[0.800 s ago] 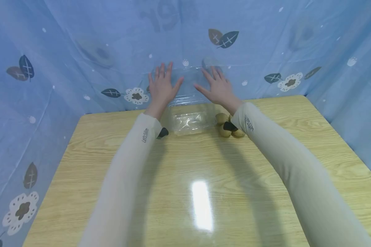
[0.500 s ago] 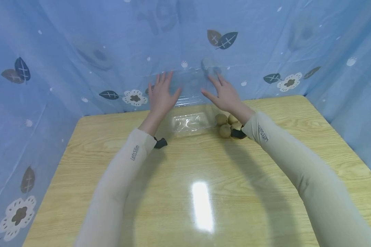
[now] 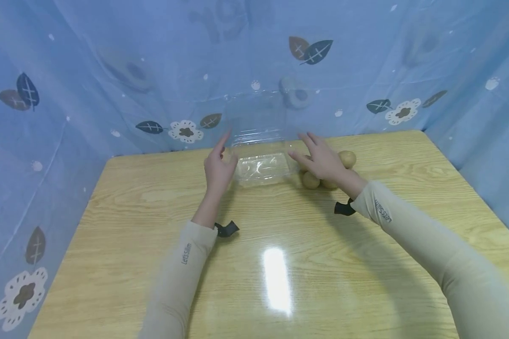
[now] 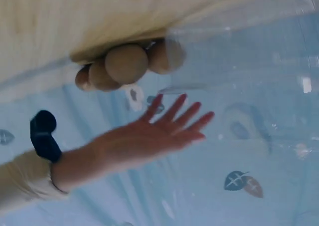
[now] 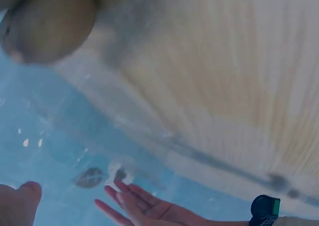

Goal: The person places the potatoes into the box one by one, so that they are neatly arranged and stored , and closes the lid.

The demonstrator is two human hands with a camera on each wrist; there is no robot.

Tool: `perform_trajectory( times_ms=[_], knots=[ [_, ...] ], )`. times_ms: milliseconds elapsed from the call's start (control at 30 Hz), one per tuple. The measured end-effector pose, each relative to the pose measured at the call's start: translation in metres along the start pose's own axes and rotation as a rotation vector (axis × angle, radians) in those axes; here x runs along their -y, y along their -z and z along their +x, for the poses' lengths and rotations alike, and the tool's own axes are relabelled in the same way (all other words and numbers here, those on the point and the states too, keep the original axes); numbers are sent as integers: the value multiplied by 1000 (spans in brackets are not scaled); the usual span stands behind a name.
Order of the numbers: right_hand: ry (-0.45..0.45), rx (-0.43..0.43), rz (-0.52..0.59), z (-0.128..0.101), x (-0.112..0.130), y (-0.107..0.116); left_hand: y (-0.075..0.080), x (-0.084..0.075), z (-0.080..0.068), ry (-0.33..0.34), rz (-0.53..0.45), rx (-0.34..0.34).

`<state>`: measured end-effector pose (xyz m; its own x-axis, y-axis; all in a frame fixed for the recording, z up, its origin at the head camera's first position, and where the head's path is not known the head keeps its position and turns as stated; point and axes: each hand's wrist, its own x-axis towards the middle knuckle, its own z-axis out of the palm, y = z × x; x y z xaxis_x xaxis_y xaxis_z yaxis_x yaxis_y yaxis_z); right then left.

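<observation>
A clear plastic clamshell box [image 3: 260, 167] sits at the far middle of the wooden table [image 3: 280, 245], its lid [image 3: 254, 117] standing open against the blue curtain. My left hand [image 3: 218, 165] is beside the box's left end with its fingers straight, holding nothing. My right hand [image 3: 318, 157] hovers flat at the box's right end, over several brown kiwis [image 3: 311, 180]. In the left wrist view the right hand [image 4: 159, 136] shows with spread fingers below the kiwis [image 4: 127, 64]. The right wrist view shows one kiwi [image 5: 50, 26] and the left hand [image 5: 144, 208].
A blue curtain [image 3: 110, 70] printed with leaves and flowers closes off the back and both sides of the table. One kiwi [image 3: 348, 158] lies furthest right, beyond my right hand. A lamp glare [image 3: 276, 280] lies on the bare wood nearer to me.
Both hands have come down and back from the raised lid to the sides of the box's base. The lid stays upright and open. More kiwis show beside the right hand.
</observation>
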<state>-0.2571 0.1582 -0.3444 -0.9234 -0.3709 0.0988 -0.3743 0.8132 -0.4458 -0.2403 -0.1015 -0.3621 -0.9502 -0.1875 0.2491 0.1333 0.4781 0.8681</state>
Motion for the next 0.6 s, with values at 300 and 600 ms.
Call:
perform_trajectory(
  times_ms=[300,600],
  knots=[
    [4,65,-70,-17,-12,-7,0,24,-13,235,-225,15],
    [-5,83,-56,-11,-17,-4,0,27,-5,399,-305,139]
  ],
)
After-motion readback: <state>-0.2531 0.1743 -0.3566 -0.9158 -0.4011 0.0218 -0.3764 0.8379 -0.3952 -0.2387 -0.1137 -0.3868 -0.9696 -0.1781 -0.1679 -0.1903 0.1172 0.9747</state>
